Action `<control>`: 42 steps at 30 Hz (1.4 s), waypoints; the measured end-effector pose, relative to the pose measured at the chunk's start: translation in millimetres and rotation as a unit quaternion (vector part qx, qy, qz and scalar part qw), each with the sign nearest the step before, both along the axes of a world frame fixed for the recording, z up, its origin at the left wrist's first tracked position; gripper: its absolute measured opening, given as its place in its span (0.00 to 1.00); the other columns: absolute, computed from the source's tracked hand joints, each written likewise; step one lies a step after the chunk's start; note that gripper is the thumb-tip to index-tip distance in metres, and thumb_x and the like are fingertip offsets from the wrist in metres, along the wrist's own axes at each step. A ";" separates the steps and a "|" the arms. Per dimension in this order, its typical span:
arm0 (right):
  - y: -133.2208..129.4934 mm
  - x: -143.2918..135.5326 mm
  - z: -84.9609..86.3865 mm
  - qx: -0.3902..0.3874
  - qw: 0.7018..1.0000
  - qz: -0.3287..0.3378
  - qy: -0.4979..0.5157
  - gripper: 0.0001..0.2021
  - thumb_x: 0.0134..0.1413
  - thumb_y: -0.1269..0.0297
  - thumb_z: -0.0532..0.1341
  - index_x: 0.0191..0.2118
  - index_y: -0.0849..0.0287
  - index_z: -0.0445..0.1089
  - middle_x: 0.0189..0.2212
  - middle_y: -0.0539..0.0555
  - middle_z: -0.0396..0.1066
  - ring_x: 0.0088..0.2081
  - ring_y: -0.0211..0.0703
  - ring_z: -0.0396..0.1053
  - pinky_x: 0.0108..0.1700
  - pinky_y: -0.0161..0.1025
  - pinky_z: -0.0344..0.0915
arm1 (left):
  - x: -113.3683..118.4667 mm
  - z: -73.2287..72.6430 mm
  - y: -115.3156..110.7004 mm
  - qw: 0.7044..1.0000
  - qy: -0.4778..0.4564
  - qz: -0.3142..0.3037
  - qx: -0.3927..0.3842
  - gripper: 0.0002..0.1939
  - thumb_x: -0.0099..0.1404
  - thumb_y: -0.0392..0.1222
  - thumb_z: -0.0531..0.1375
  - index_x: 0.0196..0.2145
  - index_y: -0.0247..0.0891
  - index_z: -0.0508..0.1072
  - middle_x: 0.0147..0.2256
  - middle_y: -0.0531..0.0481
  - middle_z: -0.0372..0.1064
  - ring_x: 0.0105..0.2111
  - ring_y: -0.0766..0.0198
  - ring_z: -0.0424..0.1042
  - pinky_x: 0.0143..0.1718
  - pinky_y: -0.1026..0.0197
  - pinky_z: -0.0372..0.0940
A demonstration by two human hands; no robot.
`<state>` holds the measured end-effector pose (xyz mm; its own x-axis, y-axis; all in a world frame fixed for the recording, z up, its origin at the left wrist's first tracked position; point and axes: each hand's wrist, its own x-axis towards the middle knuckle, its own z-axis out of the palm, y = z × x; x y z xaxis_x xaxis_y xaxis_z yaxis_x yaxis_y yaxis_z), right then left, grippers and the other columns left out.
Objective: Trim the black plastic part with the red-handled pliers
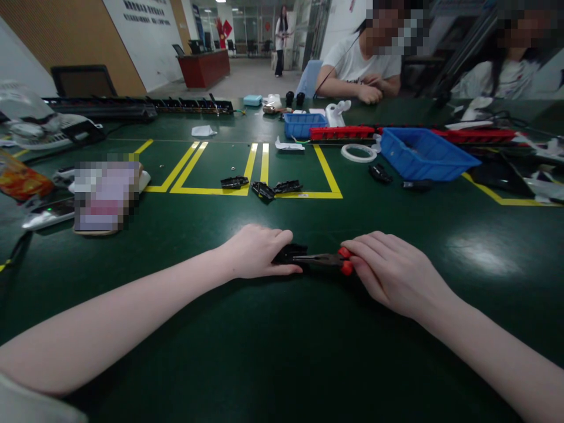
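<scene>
Near the middle of the green table [282,341], my left hand [259,252] is closed on a small black part [288,254], its thumb and fingers around the part's left end. My right hand [392,267] grips the red handles of long-nose pliers [324,259]. The pliers point left, and their tips are at the black part; whether they clamp it is too small to tell. Beyond my hands, several similar black parts [263,190] lie on and beside the yellow tape lines.
A blue bin [425,155] stands at the right, near a white tape roll [359,153] and red strips [343,133]. A smaller blue bin [304,124] is farther back. A phone-like item [103,197] lies left. People sit across the table.
</scene>
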<state>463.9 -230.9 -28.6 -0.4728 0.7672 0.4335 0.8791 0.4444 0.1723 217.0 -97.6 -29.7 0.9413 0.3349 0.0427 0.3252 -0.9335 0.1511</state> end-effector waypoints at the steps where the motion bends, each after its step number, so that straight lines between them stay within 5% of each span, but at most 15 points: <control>1: -0.2 0.2 0.1 0.005 1.000 0.002 -0.004 0.15 0.67 0.68 0.51 0.48 0.67 0.72 0.37 0.62 0.77 0.36 0.47 0.72 0.36 0.42 0.68 | -0.2 0.0 0.0 1.000 -0.002 -0.004 0.001 0.22 0.70 0.62 0.57 0.36 0.38 0.67 0.29 0.50 0.70 0.25 0.62 0.68 0.23 0.64 0.51; 7: -0.6 1.0 4.1 0.026 0.999 -0.004 -0.045 0.16 0.67 0.67 0.50 0.40 0.65 0.75 0.34 0.59 0.78 0.36 0.49 0.73 0.40 0.46 0.66 | -0.3 -0.5 -0.4 1.000 -0.001 -0.012 0.005 0.22 0.70 0.62 0.57 0.36 0.37 0.68 0.29 0.50 0.71 0.25 0.62 0.68 0.23 0.64 0.51; 16: -1.0 1.1 7.2 0.069 0.994 0.001 -0.081 0.17 0.67 0.66 0.50 0.39 0.64 0.77 0.34 0.58 0.79 0.44 0.57 0.73 0.58 0.58 0.57 | 1.6 1.1 -1.3 0.999 0.022 -0.005 0.025 0.25 0.70 0.65 0.55 0.36 0.38 0.69 0.29 0.49 0.73 0.26 0.60 0.71 0.23 0.63 0.51; 42: -0.6 -3.7 2.4 0.064 0.994 -0.023 -0.085 0.18 0.68 0.66 0.49 0.40 0.63 0.77 0.35 0.59 0.80 0.47 0.59 0.74 0.61 0.63 0.55 | 0.0 -3.3 1.3 1.000 0.001 -0.008 0.015 0.25 0.69 0.65 0.55 0.38 0.38 0.70 0.28 0.50 0.72 0.25 0.60 0.70 0.23 0.63 0.50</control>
